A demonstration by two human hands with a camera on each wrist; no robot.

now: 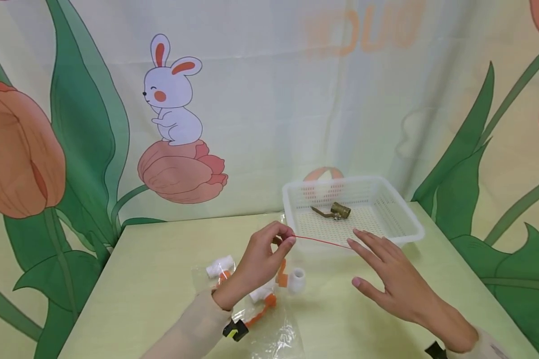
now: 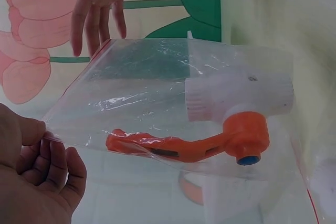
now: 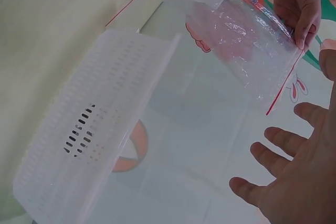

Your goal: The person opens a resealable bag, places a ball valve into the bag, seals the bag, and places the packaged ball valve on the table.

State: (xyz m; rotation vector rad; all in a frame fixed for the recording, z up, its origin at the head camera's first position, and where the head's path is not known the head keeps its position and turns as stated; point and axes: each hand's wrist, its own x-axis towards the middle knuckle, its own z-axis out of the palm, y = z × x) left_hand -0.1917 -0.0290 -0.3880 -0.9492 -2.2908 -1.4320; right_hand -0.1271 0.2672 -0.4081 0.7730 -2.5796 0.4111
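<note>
My left hand [image 1: 261, 259] pinches one corner of a clear zip bag [image 2: 142, 98] between thumb and fingers. The bag's red seal strip [image 1: 321, 241] stretches from those fingertips toward the right. Inside hangs a white plastic ball valve [image 2: 239, 95] with an orange lever handle [image 2: 194, 148]. My right hand [image 1: 393, 279] is held near the strip's other end, fingers straight and spread, gripping nothing. In the right wrist view its fingertips [image 3: 241, 186] stand apart from the bag's red edge.
A white perforated basket [image 1: 406, 219] stands at the back right of the table, with a brass valve [image 1: 339, 211] in it. More white valves lie on the table, one [image 1: 221, 267] at the left and one [image 1: 296, 281] between the hands. A printed curtain [image 1: 251, 99] hangs behind.
</note>
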